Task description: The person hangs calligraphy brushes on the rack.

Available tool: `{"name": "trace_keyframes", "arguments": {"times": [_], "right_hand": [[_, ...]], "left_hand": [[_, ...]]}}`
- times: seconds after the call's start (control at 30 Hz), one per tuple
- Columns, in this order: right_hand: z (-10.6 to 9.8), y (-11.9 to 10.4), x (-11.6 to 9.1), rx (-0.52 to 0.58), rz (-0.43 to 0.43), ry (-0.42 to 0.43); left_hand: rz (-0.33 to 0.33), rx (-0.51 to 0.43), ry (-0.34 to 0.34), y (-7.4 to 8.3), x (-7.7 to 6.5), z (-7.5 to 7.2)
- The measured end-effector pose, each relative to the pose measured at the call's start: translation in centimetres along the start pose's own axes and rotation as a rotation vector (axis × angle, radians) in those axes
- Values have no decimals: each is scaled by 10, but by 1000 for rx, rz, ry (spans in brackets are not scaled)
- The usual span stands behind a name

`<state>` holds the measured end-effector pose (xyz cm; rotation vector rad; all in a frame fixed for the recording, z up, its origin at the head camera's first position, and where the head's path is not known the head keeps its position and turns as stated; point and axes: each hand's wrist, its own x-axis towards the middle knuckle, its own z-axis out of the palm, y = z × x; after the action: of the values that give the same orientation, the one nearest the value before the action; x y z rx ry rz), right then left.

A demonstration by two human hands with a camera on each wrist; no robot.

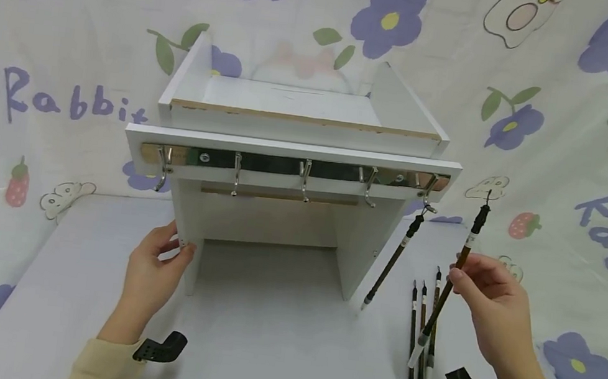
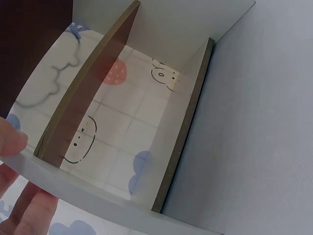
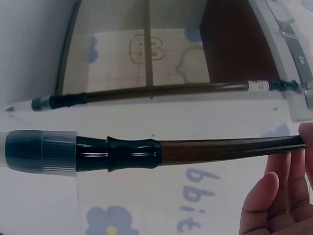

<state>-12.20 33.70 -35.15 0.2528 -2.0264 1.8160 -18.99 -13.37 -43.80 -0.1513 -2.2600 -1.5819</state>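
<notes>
My right hand (image 1: 493, 311) pinches a calligraphy brush (image 1: 443, 298) by its brown handle, hanging loop up and capped tip down, to the right of a white shelf (image 1: 305, 132). In the right wrist view the held brush (image 3: 220, 151) crosses close to the camera. A second brush (image 1: 393, 259) hangs tilted by its loop from the rightmost hook of the shiny hook rail (image 1: 273, 164). My left hand (image 1: 153, 275) grips the shelf's left side panel (image 1: 192, 208), thumb on the front side; the left wrist view shows fingers (image 2: 36, 208) around the panel's edge.
Three more brushes (image 1: 412, 339) lie side by side on the white tabletop (image 1: 275, 342), right of the shelf. The other hooks (image 1: 306, 180) carry nothing. A patterned cloth (image 1: 556, 149) with flowers hangs behind.
</notes>
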Motion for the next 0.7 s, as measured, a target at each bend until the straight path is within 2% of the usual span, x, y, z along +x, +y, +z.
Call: {"name": "trace_keyframes", "arguments": {"times": [0.17, 0.37, 0.53, 0.63, 0.7], "right_hand": [[10, -2, -2, 36, -63, -73], [23, -2, -5, -34, -81, -110], [37, -4, -6, -39, -117, -140], [44, -5, -7, -93, -124, -154], [47, -4, -8, -134, -133, -162]], "left_hand": [[2, 19, -10, 1, -1, 0], [12, 29, -27, 3, -1, -1], [6, 20, -12, 1, -1, -3], [-11, 18, -19, 15, -3, -4], [-23, 10, -28, 16, -2, -1]]}}
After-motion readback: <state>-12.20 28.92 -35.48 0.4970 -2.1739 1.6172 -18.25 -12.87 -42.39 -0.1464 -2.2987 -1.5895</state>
